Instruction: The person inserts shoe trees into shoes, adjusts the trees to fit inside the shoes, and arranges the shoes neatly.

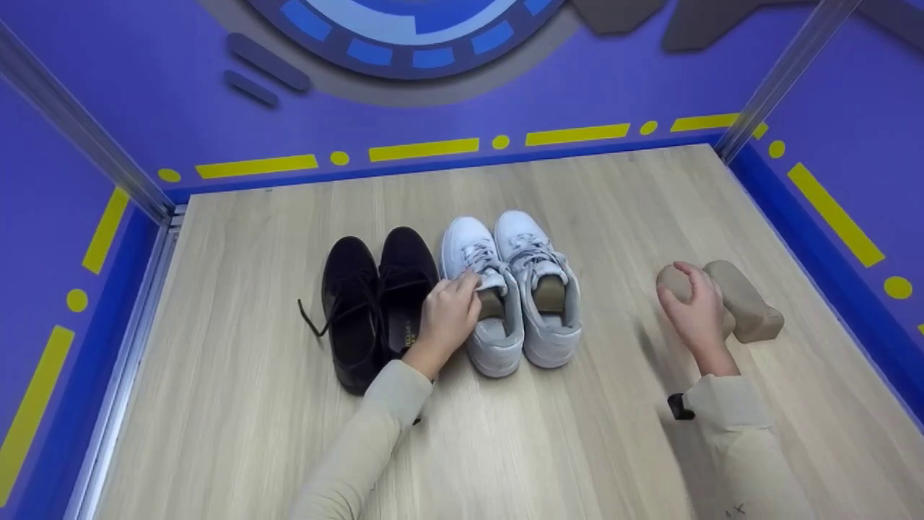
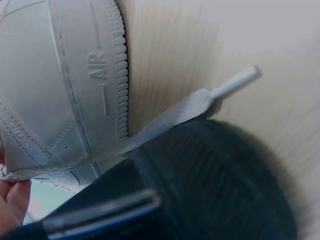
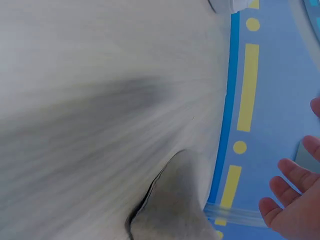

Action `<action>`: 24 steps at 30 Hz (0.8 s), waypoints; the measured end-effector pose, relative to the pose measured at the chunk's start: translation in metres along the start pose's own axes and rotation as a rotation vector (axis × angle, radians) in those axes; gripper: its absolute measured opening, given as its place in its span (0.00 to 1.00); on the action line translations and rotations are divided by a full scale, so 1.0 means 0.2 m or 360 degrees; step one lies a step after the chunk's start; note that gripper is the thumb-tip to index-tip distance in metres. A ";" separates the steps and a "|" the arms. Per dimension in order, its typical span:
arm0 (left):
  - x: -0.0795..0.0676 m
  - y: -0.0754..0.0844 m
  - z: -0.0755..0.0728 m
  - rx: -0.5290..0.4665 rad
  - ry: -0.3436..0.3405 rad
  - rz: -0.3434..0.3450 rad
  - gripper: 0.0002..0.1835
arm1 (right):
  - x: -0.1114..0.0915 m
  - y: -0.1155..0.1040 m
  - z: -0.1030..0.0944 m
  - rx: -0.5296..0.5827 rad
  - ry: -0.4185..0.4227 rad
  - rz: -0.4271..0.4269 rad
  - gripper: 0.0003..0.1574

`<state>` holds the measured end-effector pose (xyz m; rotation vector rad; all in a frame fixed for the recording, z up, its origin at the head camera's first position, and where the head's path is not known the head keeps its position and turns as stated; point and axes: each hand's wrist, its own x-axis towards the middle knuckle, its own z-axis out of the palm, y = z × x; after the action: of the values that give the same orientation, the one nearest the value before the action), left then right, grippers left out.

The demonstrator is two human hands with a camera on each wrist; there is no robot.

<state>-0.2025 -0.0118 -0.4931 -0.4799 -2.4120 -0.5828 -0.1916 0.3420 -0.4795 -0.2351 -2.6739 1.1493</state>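
Note:
A pair of white lace-up sneakers stands on the wooden board in the head view, the left one (image 1: 498,352) beside the right one (image 1: 554,347). At the left sneaker's tongue, my left hand (image 1: 449,310) pinches near a white shoelace (image 2: 170,116), whose tipped end trails past the shoe's side in the left wrist view. Each sneaker has a brown piece showing inside its opening. My right hand (image 1: 696,310) hovers with spread, bent fingers over one of two tan, foot-shaped blocks (image 1: 740,296), and nothing shows between its fingers. The hand partly hides the left block (image 1: 673,279).
Left of the sneakers lies a pair of black lace-up shoes (image 1: 349,267), one loose lace (image 1: 310,319) reaching onto the board. Purple-blue walls (image 1: 404,119) with yellow marks and metal corner posts (image 1: 783,68) enclose the wooden board (image 1: 253,433).

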 end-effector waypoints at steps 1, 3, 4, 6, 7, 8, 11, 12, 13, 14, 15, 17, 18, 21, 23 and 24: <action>0.00 0.00 0.00 0.0000 0.0002 -0.0001 0.08 | 0.00 0.01 -0.01 -0.0013 0.0000 0.0012 0.30; 0.00 0.00 0.00 0.0002 0.0002 0.0000 0.08 | 0.00 0.03 -0.02 -0.0039 0.0000 0.0046 0.31; 0.00 0.00 0.00 0.0001 0.0001 0.0001 0.08 | 0.00 0.04 -0.02 -0.0055 0.0003 0.0062 0.31; 0.00 0.00 0.00 -0.0003 -0.0003 -0.0001 0.08 | 0.00 0.06 -0.03 -0.0083 0.0014 0.0077 0.31; 0.00 0.00 0.00 -0.0004 -0.0005 -0.0002 0.08 | 0.00 0.07 -0.04 -0.0096 0.0018 0.0079 0.31; 0.00 0.00 0.00 -0.0005 -0.0007 -0.0002 0.08 | 0.00 0.07 -0.04 -0.0107 0.0023 0.0081 0.31; 0.00 0.00 0.00 -0.0009 -0.0008 -0.0001 0.08 | 0.00 0.10 -0.06 -0.0124 0.0039 0.0076 0.31; 0.00 0.00 0.00 -0.0008 -0.0006 0.0000 0.08 | 0.00 0.11 -0.06 -0.0128 0.0042 0.0072 0.31; 0.00 0.00 0.00 -0.0008 -0.0001 0.0003 0.08 | 0.00 0.12 -0.07 -0.0128 0.0047 0.0068 0.31; 0.00 0.00 0.00 -0.0007 0.0003 0.0007 0.07 | 0.00 0.13 -0.07 -0.0124 0.0051 0.0069 0.31; 0.00 0.00 0.00 -0.0003 0.0008 0.0012 0.07 | 0.00 0.14 -0.08 -0.0121 0.0054 0.0068 0.32; 0.00 0.00 0.00 0.0003 0.0017 0.0017 0.07 | 0.00 0.16 -0.09 -0.0105 0.0048 0.0061 0.32; 0.00 0.00 0.00 0.0006 0.0019 0.0018 0.07 | 0.00 0.17 -0.09 -0.0097 0.0041 0.0060 0.32; 0.00 0.00 0.00 0.0013 0.0015 0.0018 0.07 | 0.00 0.19 -0.10 -0.0078 0.0001 0.0073 0.33; 0.00 0.00 0.00 0.0012 0.0009 0.0016 0.07 | -0.01 0.21 -0.10 -0.0063 -0.0026 0.0092 0.35; 0.00 0.00 0.00 0.0011 0.0009 0.0016 0.07 | -0.01 0.22 -0.10 -0.0058 -0.0037 0.0104 0.35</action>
<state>-0.2022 -0.0118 -0.4920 -0.4864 -2.4042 -0.5703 -0.1821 0.3855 -0.4971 -0.3194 -2.7285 1.1292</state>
